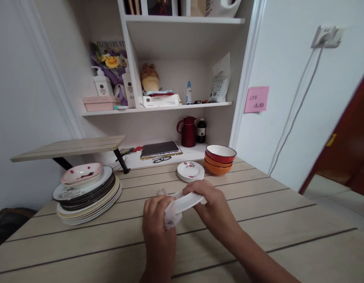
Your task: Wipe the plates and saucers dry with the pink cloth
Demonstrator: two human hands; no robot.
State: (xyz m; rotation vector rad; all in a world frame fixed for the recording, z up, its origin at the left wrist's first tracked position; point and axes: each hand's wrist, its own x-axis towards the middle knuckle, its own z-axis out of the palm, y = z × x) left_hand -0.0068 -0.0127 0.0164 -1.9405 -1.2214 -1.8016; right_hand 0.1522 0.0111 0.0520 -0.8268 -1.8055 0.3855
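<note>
Left hand (158, 226) clutching white cloth (171, 216), right hand (213, 206) gripping small plate (190, 200) — red bowl (221, 154) nested in orange bowls (216, 168).

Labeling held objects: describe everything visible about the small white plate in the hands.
The small white plate is round, shallow and plain, and looks like glazed ceramic. It is seen nearly edge-on, slightly tilted, held above the wooden table. The right hand grips its right rim from above. The left hand presses a white cloth against its left edge, hiding that part. No pattern shows.
</note>
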